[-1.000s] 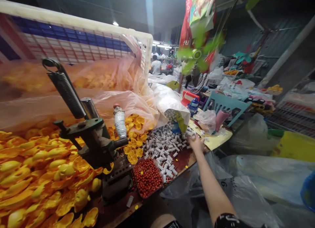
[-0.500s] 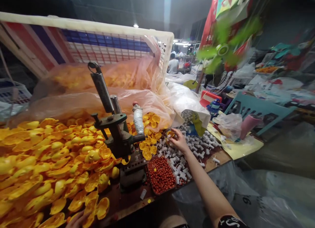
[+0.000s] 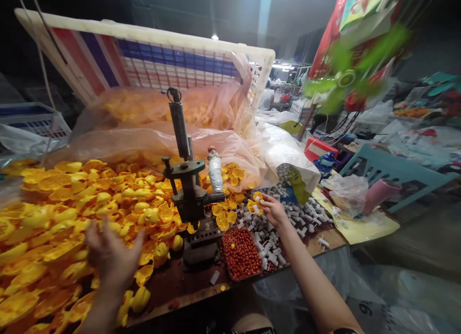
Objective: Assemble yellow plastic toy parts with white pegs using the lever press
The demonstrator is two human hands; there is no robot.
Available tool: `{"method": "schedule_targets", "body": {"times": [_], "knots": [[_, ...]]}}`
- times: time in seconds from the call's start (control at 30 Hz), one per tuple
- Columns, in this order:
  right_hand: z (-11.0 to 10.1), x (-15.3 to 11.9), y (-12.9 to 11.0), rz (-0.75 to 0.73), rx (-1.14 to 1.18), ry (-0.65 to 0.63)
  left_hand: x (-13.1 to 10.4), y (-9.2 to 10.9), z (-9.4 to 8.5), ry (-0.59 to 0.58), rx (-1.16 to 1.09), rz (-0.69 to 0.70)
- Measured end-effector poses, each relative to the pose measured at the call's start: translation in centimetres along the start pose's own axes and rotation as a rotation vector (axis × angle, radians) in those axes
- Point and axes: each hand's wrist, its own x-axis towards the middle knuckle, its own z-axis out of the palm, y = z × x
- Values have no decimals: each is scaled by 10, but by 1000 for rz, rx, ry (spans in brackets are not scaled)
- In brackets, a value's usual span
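Note:
My left hand (image 3: 113,252) is raised over a wide heap of yellow plastic shells (image 3: 46,218). Its fingers are spread and blurred, with nothing visible in them. At the right, my right hand (image 3: 272,211) pinches a yellow shell piece (image 3: 255,207) with small white parts on it, above a pile of grey-white plastic parts (image 3: 295,218). Between my hands stands a dark hand press (image 3: 189,199) with an upright spring and a lever wrapped in silvery material. A clear tray of small red-brown beads (image 3: 242,252) sits beside the press base.
Behind the heap, a pale plastic crate (image 3: 151,38) leans with pink bags of yellow shells. A green fan (image 3: 345,78) spins at upper right. A turquoise chair (image 3: 399,175) stands on the right, near a yellow sheet (image 3: 370,228). The table's front edge runs below the tray.
My left hand has risen from the shells at the lower left and its fingers have spread. My right hand has turned the yellow piece, showing its white parts. The view has shifted left.

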Motion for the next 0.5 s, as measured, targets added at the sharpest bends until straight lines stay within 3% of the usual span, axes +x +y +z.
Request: {"method": "schedule_targets", "body": {"times": [0.13,0.23,0.4,0.5], "knots": [[8,6,12,91,134,-46,-22,36,43,-272,116,229],[11,14,15,162,224,-81,-21,29,67,-330,175,306],[10,24,8,302,363,-173,42,-6,66,-198,170,293],[13,22,5,402,443,-278,84,-14,59,-143,144,222]]}}
